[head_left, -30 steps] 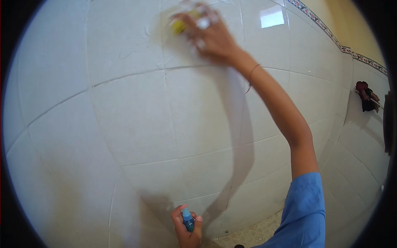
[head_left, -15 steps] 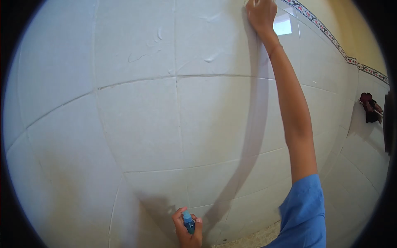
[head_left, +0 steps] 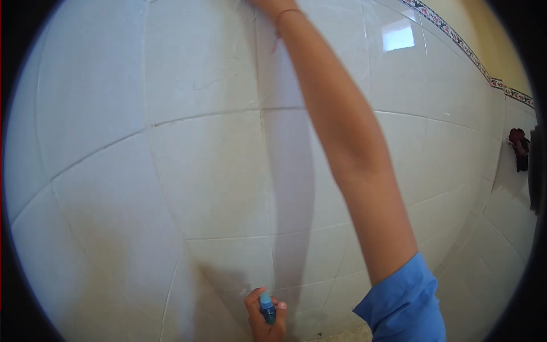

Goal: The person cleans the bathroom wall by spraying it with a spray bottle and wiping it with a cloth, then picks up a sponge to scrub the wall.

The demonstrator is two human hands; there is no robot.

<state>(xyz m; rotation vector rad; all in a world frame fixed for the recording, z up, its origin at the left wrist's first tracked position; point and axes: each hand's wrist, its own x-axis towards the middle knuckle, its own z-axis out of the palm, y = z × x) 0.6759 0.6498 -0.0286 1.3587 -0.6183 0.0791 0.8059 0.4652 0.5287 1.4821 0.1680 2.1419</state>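
Note:
My left hand (head_left: 257, 327) is wrapped round a small blue spray bottle (head_left: 268, 313) with a light-blue top, low in front of the tiled wall (head_left: 211, 171). The index finger rests at the bottle's top and the thumb lies along its side. High up, my right hand (head_left: 270, 4) is against or close to the white tiles, mostly cut off by the upper edge of the view. Its fingers are out of sight, so what they hold cannot be seen. A thin, curled wet-looking line (head_left: 206, 85) marks the tile below and left of that hand.
A patterned border strip (head_left: 450, 34) runs along the top of the tiles, with a yellow wall (head_left: 501, 40) above it. At the far right, a dark red and black item (head_left: 518, 149) hangs on the adjoining wall. A light patch (head_left: 397, 35) reflects off the tiles.
My right hand has swept left along the upper tiles, and the wet streaks there are fewer. My left hand still grips the bottle. The view has shifted slightly.

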